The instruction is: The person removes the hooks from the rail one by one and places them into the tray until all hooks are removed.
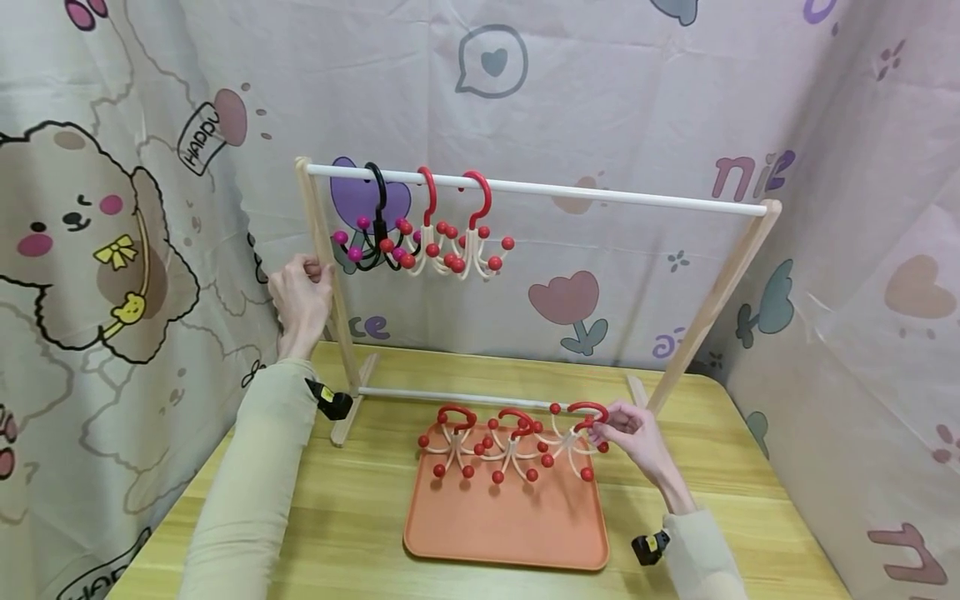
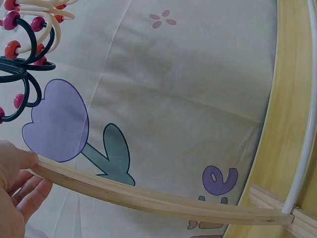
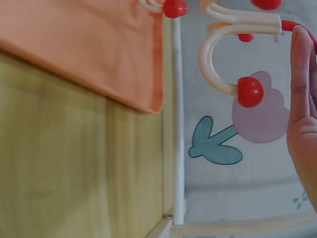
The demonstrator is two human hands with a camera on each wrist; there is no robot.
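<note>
My left hand (image 1: 302,300) pinches the left wooden post (image 2: 124,191) of a hanging rack, thumb on one side and fingers on the other. With my right hand (image 1: 633,437) I pinch the red hook of a cream claw hanger with red ball tips (image 1: 572,442); it appears raised above the tray's back right corner. Two similar hangers (image 1: 454,446) (image 1: 512,450) lie side by side at the back of the orange tray (image 1: 510,533). From the rack's white top rail (image 1: 637,197) hang a black hanger with magenta balls (image 1: 379,229) and two red-hooked cream ones (image 1: 427,237) (image 1: 472,242), toward the left end.
The rack stands on a wooden table (image 1: 345,517), behind the tray. A white lower bar (image 1: 450,397) runs between its feet, close behind the tray. Patterned curtains (image 1: 637,100) enclose the table at the back and both sides.
</note>
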